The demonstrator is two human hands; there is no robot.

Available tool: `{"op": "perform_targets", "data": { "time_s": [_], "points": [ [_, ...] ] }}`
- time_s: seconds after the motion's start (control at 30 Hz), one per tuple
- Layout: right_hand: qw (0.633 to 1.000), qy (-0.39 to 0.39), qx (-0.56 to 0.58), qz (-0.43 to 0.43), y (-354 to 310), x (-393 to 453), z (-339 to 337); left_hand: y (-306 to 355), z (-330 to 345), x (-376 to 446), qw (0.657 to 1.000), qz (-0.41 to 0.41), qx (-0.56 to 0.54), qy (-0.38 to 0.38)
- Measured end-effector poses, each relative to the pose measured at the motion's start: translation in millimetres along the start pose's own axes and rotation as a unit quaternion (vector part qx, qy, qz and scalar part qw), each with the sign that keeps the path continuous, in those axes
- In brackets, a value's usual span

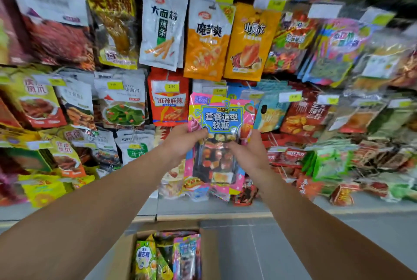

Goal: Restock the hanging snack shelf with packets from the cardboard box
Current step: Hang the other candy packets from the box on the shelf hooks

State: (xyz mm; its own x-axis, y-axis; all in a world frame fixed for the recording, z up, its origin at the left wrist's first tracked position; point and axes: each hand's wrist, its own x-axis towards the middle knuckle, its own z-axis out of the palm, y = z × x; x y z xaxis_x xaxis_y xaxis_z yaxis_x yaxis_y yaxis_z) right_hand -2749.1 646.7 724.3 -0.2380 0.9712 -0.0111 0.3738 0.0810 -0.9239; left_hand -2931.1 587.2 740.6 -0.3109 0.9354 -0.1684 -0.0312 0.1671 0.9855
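A pink and blue gummy-candy packet (pixel 220 119) with a clear window is held upright against the hanging snack shelf (pixel 167 31), just right of a red packet. My left hand (pixel 182 142) grips its left edge, thumb on the front. At the packet's right side, my right hand (pixel 248 151) grips it with fingers over the window. Below, on the floor, the open cardboard box (pixel 208 255) holds several more packets, among them a yellow-green one (pixel 145 257) and another pink one (pixel 188 257).
Snack packets hang in dense rows on pegs with yellow price tags all across the wall. More of the same pink packets (pixel 209 189) hang directly below the held one. Grey tiled floor (pixel 270 246) lies right of the box.
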Motion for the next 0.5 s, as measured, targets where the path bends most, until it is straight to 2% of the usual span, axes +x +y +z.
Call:
{"op": "perform_targets", "data": {
  "time_s": [0.23,0.5],
  "points": [
    [0.999,0.01,0.016,-0.039,-27.9,1.6,-94.4,64.0,83.0,-30.1,0.997,0.065,-0.005,0.029],
    [0.993,0.059,0.014,-0.1,-81.7,22.5,-171.6,142.8,135.4,-8.8,0.988,0.145,0.022,0.051]
  ]
}}
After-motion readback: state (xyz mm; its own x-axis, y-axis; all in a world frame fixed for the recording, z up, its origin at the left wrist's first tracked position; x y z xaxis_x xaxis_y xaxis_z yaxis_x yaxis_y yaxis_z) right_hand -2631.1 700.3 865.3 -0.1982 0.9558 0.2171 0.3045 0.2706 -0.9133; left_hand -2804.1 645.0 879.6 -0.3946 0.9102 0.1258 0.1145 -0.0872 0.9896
